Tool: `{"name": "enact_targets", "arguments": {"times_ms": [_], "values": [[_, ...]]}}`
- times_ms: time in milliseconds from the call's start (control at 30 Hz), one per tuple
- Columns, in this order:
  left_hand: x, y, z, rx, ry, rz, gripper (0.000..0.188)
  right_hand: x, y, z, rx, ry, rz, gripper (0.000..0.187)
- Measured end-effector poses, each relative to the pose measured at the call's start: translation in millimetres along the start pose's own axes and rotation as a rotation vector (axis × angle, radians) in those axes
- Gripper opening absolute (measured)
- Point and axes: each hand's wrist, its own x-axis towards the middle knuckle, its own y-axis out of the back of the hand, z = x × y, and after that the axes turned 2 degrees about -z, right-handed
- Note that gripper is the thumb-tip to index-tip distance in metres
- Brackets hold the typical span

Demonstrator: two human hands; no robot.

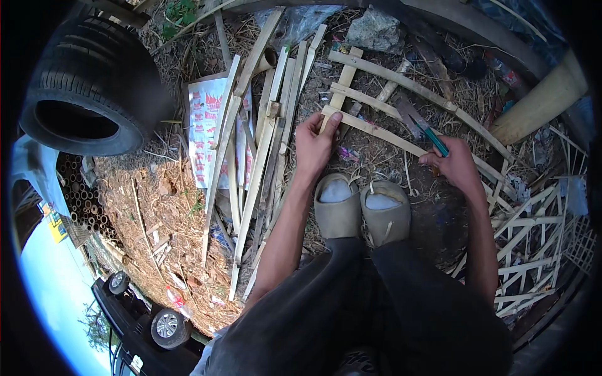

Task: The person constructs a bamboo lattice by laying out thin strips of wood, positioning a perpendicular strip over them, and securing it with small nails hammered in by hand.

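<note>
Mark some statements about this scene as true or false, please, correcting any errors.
The left hand grips a pale flat bamboo slat. True.
The right hand is empty. False: it holds a green-handled metal tool.
A rough grey rock lies near the picture's upper edge. True.
A white sheet with red print covers the long pale bamboo strips. False: the strips lie across the sheet.
A black rubber tyre appears at upper left. True.

Slat pile blocking left hand's left side, passable gap between frame and shoes, rock past frame's far edge, tool in right hand obstructing frame's right half, post and lattice crowding farther right.
</note>
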Motion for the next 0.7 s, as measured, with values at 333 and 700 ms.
{"name": "enact_targets", "arguments": {"times_ms": [333, 700], "values": [[2, 3, 6, -0.168, 0.178, -0.051, 0.024, 2, -4, 31, 0.143, 0.035, 0.082, 0.044], [4, -5, 14, 0.019, 0.103, -0.005, 0.031, -13, -23, 2, -0.142, 0.005, 0.277, 0.041]]}}
